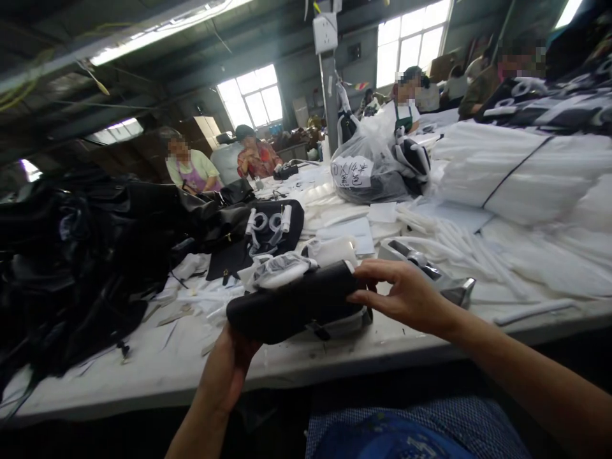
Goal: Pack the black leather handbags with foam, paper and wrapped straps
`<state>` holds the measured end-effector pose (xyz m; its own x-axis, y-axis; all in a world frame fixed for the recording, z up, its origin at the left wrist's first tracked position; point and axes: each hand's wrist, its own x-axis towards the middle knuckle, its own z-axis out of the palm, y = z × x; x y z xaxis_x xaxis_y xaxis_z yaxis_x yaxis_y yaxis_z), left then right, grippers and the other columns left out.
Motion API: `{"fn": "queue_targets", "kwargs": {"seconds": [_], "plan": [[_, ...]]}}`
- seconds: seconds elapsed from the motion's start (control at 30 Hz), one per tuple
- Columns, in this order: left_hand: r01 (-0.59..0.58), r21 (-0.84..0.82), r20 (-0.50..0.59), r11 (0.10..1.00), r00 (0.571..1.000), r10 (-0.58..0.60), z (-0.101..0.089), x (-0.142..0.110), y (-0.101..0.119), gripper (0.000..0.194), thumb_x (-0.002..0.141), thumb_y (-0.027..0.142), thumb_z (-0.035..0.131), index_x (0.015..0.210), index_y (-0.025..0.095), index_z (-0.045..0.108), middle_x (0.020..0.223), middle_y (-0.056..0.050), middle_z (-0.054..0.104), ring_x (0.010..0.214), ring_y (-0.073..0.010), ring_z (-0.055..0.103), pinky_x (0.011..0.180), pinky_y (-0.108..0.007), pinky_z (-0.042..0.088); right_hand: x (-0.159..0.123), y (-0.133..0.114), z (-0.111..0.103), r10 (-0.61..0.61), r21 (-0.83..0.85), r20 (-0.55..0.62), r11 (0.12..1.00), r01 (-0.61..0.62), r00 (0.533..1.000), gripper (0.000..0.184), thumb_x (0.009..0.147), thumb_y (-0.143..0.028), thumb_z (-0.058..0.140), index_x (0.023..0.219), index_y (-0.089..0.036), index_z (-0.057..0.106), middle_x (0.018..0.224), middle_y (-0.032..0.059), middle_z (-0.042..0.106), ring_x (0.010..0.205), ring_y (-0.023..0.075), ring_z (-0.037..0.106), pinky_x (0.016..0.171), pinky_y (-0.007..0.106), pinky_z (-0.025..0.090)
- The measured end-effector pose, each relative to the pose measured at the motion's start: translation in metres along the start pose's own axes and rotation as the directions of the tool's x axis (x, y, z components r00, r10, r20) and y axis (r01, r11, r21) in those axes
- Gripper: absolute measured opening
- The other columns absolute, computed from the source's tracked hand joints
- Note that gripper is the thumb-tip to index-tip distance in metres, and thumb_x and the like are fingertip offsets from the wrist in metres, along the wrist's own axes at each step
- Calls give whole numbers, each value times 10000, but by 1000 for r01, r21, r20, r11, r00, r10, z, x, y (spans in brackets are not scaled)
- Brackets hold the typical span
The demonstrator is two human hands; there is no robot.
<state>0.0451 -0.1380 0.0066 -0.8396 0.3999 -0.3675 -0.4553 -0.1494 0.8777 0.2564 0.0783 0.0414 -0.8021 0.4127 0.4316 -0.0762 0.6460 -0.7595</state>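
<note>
A small black handbag [291, 306] with a smooth flap is held between both hands just over the front of the table. My left hand [235, 357] supports its left end from below, the fingers partly hidden behind the bag. At the right end, my right hand [389, 290] pinches the flap's upper corner between thumb and fingers. A dark strap tab [318, 329] hangs at the bag's lower front. Right behind the bag lies a clear-wrapped white bundle [282, 269]. A grey tape dispenser [430, 271] stands beyond my right wrist.
Black bags [86, 255] are heaped on the left of the white table [287, 370]. A flat black bag piece [277, 223] with wrapped rings lies behind. White foam sheets [516, 172] and a filled plastic bag [370, 166] stand at the right. Several people work across the table.
</note>
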Motion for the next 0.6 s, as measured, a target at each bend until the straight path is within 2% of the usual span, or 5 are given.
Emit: {"fn": "queue_targets", "kwargs": {"seconds": [0.13,0.3,0.37,0.5,0.6], "plan": [[58,122,150,991,986,-76,6,-7,16,346,994,365,471,1038,104,694,904,-121,756,721,-181,715,635,-265,593,17,-2,0,219,254,-134,950,-180,967,275,841,-452,690,795,-183,657,683,-23,572,621,105,499,568,223,394],[55,275,307,960,941,-142,9,-4,15,330,956,375,551,971,71,678,745,-125,720,603,-149,660,543,-208,533,29,39,4,521,669,-8,637,-382,854,378,760,-522,742,763,-166,616,684,-25,568,591,88,489,542,199,391],[71,319,316,945,932,-177,8,7,5,316,927,385,599,945,79,675,704,-110,704,580,-139,644,532,-197,518,28,61,13,589,673,39,582,-457,807,394,730,-526,754,762,-158,616,664,-24,564,568,89,485,523,203,388],[91,394,316,915,921,-228,10,39,-19,338,869,417,672,921,83,680,681,-85,683,563,-127,625,528,-188,502,25,100,31,664,567,14,611,-553,748,408,744,-554,697,734,-158,601,590,-33,520,498,85,439,463,211,356],[-8,473,319,881,934,-163,13,54,-28,390,852,397,692,1091,89,676,645,-54,671,533,-134,604,506,-202,494,25,117,33,691,523,0,616,-589,723,370,772,-514,684,803,-147,646,678,19,617,577,117,540,534,232,449]]}}
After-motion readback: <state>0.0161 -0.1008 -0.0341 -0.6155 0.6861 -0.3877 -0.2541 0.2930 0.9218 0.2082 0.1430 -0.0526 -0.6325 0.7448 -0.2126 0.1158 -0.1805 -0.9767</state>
